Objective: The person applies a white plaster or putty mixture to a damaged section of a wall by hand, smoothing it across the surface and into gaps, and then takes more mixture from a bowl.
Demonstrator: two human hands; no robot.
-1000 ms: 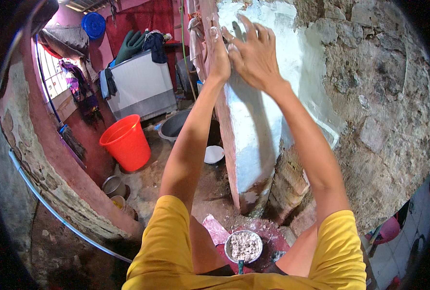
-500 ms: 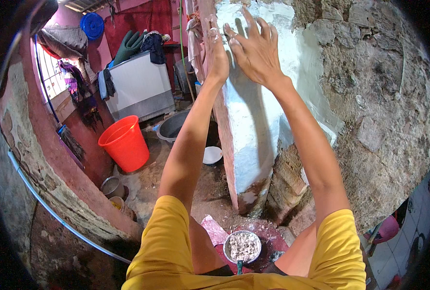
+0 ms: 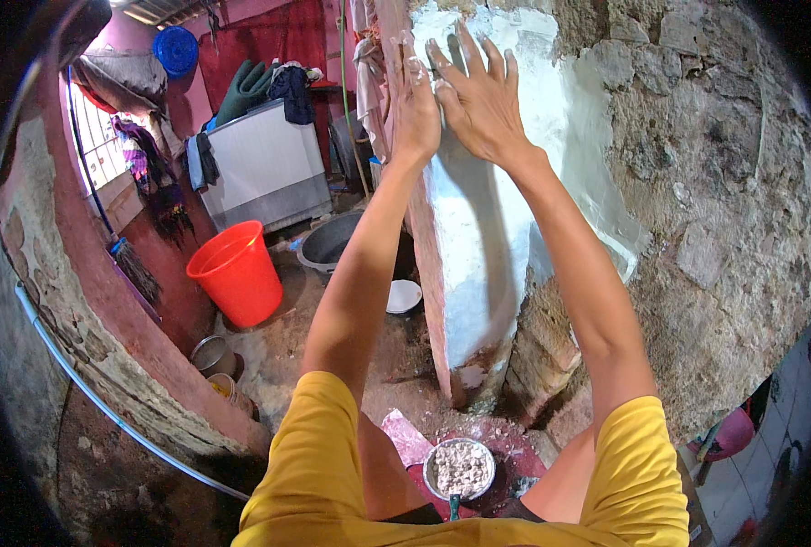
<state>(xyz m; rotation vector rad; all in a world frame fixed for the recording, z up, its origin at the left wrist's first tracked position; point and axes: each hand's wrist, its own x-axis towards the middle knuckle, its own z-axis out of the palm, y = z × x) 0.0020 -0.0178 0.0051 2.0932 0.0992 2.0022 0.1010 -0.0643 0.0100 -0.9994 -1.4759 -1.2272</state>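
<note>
My right hand point(image 3: 484, 108) lies with fingers spread against the white-plastered wall end point(image 3: 469, 273), near its top. Beside it, my left hand point(image 3: 416, 117) rests along the corner edge of the same wall, fingers stretched upward and smeared with white. The two hands almost meet at the thumbs, and neither holds a tool. Between my legs on the floor stands a round bowl point(image 3: 460, 445) of lumpy whitish plaster mix point(image 3: 458, 468). A dark green handle point(image 3: 454, 507) sticks out over its near rim.
Rough bare masonry point(image 3: 715, 182) continues to the right of the plaster. Leftward stand an orange-red bucket point(image 3: 238, 278), a dark basin point(image 3: 319, 246), a small white bowl point(image 3: 404, 296) and a white chest-like appliance point(image 3: 264, 169). A pale blue hose point(image 3: 105, 401) runs along the low wall.
My left hand has shifted slightly right and down, closer to my right hand. The right hand's fingers have spread and straightened a little on the plaster.
</note>
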